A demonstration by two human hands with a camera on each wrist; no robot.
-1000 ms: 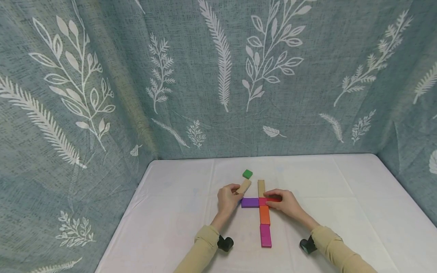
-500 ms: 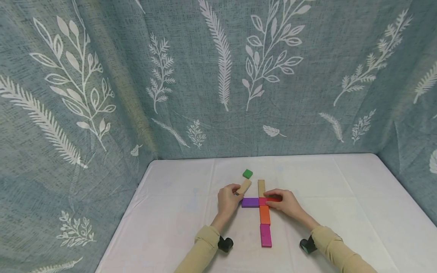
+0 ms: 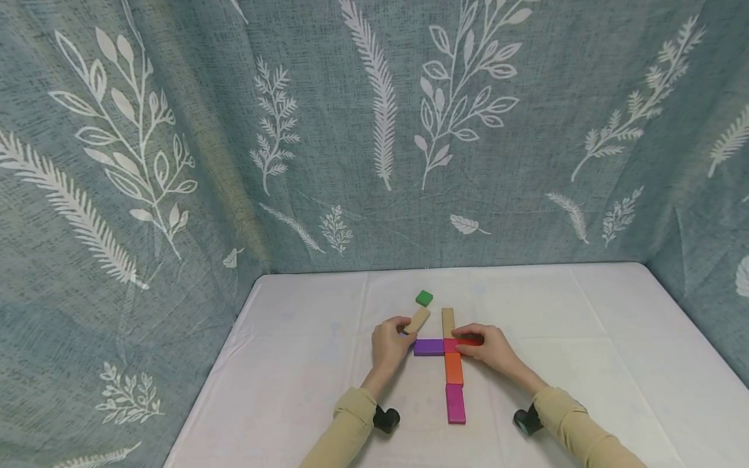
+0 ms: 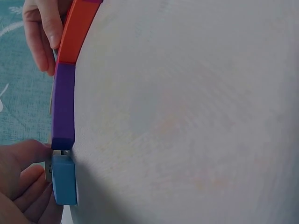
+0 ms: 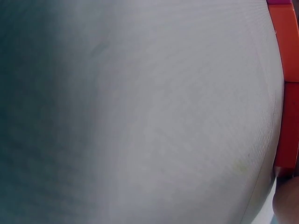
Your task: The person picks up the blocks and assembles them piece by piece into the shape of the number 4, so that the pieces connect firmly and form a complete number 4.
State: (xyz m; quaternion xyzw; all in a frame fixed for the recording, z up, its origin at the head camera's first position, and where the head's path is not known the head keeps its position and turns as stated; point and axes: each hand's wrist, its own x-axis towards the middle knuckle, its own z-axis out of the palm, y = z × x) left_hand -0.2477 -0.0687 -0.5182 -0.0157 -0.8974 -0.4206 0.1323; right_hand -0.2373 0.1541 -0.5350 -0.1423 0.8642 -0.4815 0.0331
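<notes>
In the head view my left hand (image 3: pixel 389 344) pinches a plain wooden block (image 3: pixel 418 320), which lies slanted between thumb and fingers. The left wrist view has a light blue block (image 4: pixel 64 179) close against that hand, near the end of a purple block (image 3: pixel 429 348). My right hand (image 3: pixel 488 344) spans a red block (image 3: pixel 471 340), thumb on the near side and fingers on the far side, partly hiding it. The red block adjoins a small pinkish-red block (image 3: pixel 449 346). Around that centre are the purple block, an orange block (image 3: pixel 453 368) and an upright-running wooden block (image 3: pixel 448 322).
A magenta block (image 3: pixel 455 404) continues the line below the orange one. A small green block (image 3: pixel 424 298) lies farther back, apart from the others. White cloth (image 3: pixel 304 364) covers the table, and a patterned blue-green curtain (image 3: pixel 328 143) hangs behind it.
</notes>
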